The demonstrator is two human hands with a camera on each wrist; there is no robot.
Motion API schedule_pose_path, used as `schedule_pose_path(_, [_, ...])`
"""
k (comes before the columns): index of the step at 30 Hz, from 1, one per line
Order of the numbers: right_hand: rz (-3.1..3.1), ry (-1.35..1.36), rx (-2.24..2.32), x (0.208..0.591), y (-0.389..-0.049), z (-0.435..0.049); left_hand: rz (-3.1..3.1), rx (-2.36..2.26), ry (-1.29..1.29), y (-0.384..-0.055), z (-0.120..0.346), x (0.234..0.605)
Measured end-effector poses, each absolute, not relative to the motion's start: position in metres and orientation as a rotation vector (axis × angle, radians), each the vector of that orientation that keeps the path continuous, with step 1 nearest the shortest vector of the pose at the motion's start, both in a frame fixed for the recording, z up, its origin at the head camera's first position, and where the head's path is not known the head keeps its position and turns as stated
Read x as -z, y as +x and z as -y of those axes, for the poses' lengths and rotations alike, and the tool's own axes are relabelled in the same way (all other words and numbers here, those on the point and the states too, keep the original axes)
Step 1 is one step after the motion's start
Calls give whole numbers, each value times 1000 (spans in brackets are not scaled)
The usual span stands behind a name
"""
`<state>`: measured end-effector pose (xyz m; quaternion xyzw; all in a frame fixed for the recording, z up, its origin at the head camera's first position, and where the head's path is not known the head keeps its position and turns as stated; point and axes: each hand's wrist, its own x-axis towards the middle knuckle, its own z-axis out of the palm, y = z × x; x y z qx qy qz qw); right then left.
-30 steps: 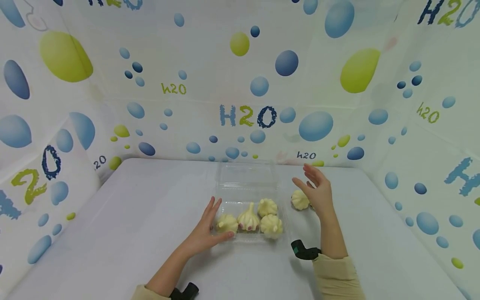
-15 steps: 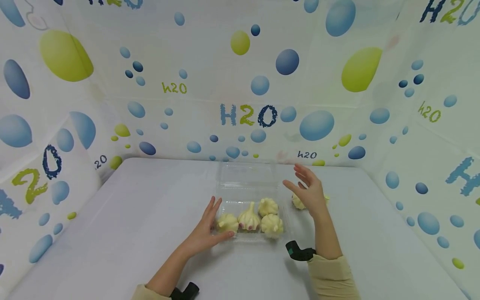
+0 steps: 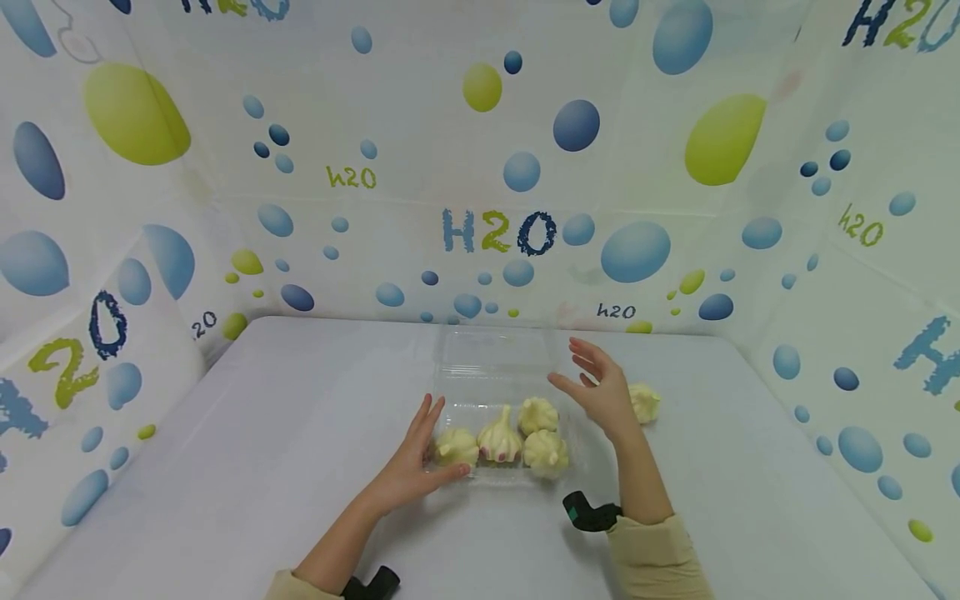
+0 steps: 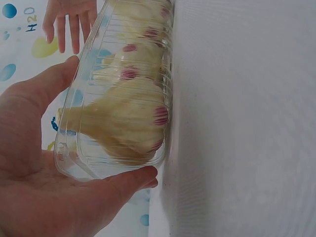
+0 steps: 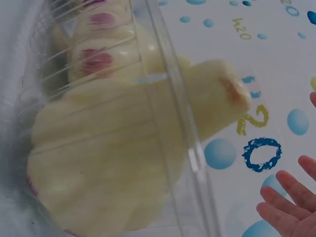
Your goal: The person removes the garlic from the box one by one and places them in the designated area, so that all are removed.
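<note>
My left hand (image 3: 410,471) rests against the left front corner of a clear plastic container (image 3: 517,481). Its fingers stretch along the left side, with the thumb at the front edge, as the left wrist view also shows. Several pale garlic bulbs lie in the container, among them one with an upright stalk and purple marks (image 3: 500,437) and one at the front right (image 3: 545,452). My right hand (image 3: 603,398) is raised to the right of the container with fingers spread and nothing in it. Behind it, a loose garlic bulb (image 3: 645,403) is partly hidden.
The container's clear lid (image 3: 493,350) lies folded back toward the far table edge. A white table (image 3: 300,400) spreads out on both sides. Printed cloth walls (image 3: 390,108) stand behind and at the sides. Dark wrist cameras (image 3: 588,512) are strapped to the wrists.
My right hand has moved left and a little lower, toward the container. It now covers one loose bulb and has uncovered another. My left hand and the container stay in place.
</note>
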<state>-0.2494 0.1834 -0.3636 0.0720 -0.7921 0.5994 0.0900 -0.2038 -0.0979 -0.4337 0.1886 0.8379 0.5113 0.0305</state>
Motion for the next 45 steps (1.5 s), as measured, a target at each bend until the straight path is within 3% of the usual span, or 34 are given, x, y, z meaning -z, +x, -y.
schedule_pose_path(15, [2432, 283, -1777, 378, -252, -170, -2613, -1545, 578, -203, 98, 435])
schedule_pose_path(45, [2760, 150, -1388, 400, -257, -145, -2602, -1551, 565, -204, 98, 433])
